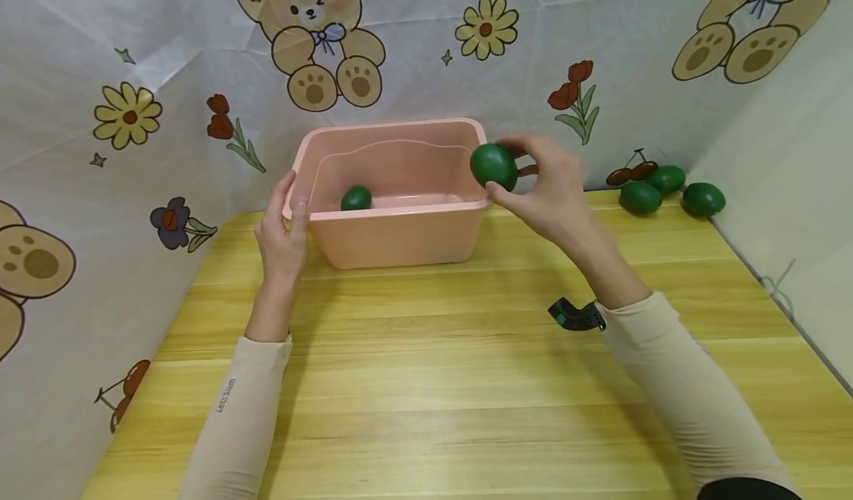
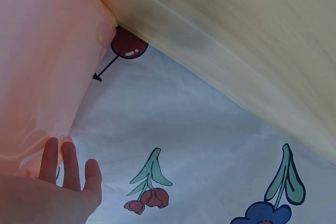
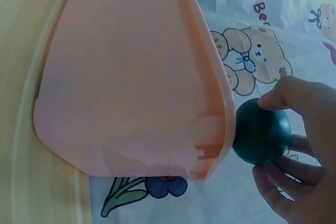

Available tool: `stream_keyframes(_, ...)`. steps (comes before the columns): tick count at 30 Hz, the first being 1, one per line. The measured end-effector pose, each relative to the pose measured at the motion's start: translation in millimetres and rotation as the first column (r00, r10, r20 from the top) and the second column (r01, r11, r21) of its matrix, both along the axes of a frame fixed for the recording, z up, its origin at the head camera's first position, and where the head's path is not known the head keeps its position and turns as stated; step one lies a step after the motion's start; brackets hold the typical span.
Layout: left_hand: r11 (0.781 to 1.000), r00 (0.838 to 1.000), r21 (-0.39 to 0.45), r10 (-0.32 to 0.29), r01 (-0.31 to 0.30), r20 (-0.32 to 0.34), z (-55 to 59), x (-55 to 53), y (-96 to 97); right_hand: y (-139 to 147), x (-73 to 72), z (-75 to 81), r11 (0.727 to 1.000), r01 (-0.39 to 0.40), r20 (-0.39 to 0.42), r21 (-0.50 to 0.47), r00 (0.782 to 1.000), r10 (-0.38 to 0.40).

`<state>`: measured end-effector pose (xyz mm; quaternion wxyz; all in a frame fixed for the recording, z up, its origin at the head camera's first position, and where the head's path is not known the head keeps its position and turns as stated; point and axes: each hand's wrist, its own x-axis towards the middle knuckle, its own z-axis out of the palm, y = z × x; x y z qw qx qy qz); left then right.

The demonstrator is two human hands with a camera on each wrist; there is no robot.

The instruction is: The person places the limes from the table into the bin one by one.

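Note:
A pink plastic bin (image 1: pixel 400 237) stands near the back of the table with one smooth, dark green egg-shaped object (image 1: pixel 356 198) inside. My left hand (image 1: pixel 283 237) holds the bin's front left corner, thumb at the front and fingers along the outer side. In the left wrist view its fingers (image 2: pixel 70 163) are nearly straight beside the pink wall. Another green egg-shaped object (image 1: pixel 494 166) is pinched between the thumb and fingers of my right hand (image 1: pixel 549 185), at the bin's right rim. The right wrist view has this object (image 3: pixel 262 132) right beside the rim.
Three more green egg-shaped objects (image 1: pixel 641 198) lie together at the table's back right corner. A cloth (image 1: pixel 413 63) printed with bears and flowers hangs behind the wooden table (image 1: pixel 433 381). At the right wrist is a black strap piece (image 1: pixel 574 315).

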<state>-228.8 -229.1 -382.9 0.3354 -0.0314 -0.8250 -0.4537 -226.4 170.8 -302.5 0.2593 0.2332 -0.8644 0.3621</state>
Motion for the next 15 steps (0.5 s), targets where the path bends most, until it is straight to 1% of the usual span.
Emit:
stream_keyframes(9,1.000,1.000,-0.005,0.006,-0.006,-0.005,-0.8,-2.0,-1.4,-16,-1.6,-5.1,0.996,-0.084,-0.036,-0.007,0.996,0.084)
stream_keyframes(12,1.000,1.000,-0.007,0.009,-0.009,-0.003,-0.7,-1.8,-1.6,-20,-3.0,-6.6,0.995,-0.103,-0.024,0.012,0.994,0.103)
stream_keyframes(15,1.000,1.000,-0.006,0.010,-0.010,0.002,-1.2,-1.2,-1.8,-23,-3.6,-8.0,0.993,-0.117,0.009,0.027,0.993,0.117)
